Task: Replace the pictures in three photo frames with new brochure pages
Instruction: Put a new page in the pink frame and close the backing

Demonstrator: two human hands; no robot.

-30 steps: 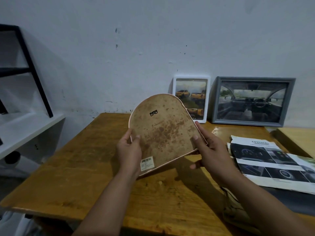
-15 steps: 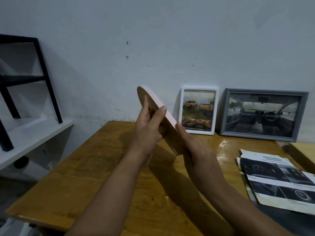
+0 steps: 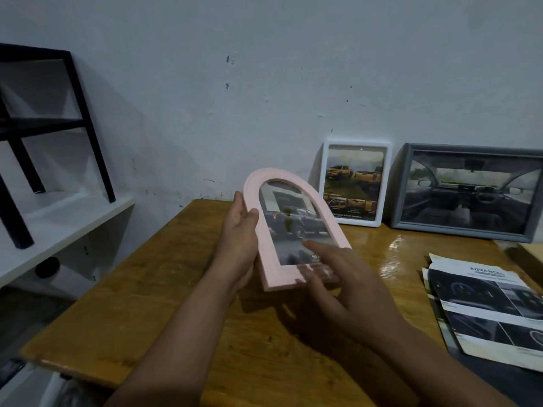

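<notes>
A pink arch-shaped photo frame [image 3: 266, 230] is held above the wooden table [image 3: 164, 289], its glass side facing me and showing a dark car picture. My left hand [image 3: 239, 230] grips its left edge. My right hand [image 3: 332, 280] holds the lower right corner, fingers over the glass. A white frame [image 3: 357, 148] with yellow trucks and a grey frame [image 3: 399, 189] with a car interior lean against the wall behind. Loose brochure pages [image 3: 484, 304] lie at the right.
A white shelf [image 3: 58, 218] with a black metal stand [image 3: 94, 142] sits left of the table. A pale wooden board [image 3: 530, 251] shows at the far right edge. The grey wall rises directly behind the table.
The pink frame was turned over from its brown backing side, through edge-on, to its glass front. Both hands shifted their hold as it turned.
</notes>
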